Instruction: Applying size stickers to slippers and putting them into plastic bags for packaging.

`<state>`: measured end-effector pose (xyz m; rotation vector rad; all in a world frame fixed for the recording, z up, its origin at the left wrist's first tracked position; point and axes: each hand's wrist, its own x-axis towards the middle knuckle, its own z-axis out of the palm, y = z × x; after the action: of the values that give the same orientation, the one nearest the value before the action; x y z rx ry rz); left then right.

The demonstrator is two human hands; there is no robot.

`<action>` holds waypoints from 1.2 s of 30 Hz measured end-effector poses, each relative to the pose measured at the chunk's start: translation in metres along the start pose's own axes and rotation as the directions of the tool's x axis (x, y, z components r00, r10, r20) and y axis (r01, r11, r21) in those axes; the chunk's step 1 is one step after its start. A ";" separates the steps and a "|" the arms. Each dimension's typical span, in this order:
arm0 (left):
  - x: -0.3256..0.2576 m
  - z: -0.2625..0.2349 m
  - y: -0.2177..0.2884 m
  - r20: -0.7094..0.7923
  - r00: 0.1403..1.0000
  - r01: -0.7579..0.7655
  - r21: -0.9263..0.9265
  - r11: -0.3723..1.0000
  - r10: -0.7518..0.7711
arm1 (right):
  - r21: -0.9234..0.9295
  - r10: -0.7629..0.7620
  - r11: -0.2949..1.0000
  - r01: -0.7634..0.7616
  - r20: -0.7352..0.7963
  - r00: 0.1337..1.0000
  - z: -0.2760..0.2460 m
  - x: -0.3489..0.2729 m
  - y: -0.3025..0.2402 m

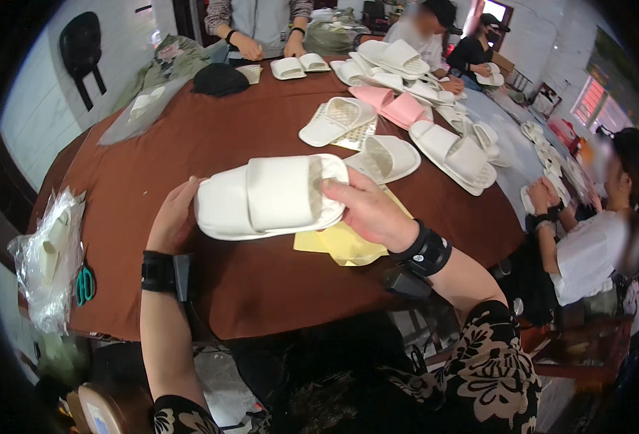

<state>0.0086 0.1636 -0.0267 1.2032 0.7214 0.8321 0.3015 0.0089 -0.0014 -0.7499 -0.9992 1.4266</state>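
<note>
Above the brown-covered table, a white slipper lies sideways between my two hands. My left hand grips its left end, with the fingertips hidden behind it. At the other end, my right hand pinches the slipper, the thumb pressed on the insole by the strap opening. A second sole may lie beneath, but I cannot tell. Under my right hand is a yellow sheet on the cloth. Just beyond it rests another white slipper, and a further slipper leans on a textured pale sheet.
A pile of white slippers with pink ones covers the far right of the brown tablecloth. At left lie a clear plastic bag and teal-handled scissors. A black cap sits far left. Several people work around the table.
</note>
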 end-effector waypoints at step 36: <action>0.006 -0.048 0.012 -0.441 0.859 -0.365 -0.169 0.916 0.261 | -0.408 -0.266 0.893 0.190 -0.137 0.954 -0.027 0.084 -0.097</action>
<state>-0.0303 0.1938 -0.0260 0.9371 0.7373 1.4400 0.3584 0.0917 0.0836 -1.0026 -1.1951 0.9394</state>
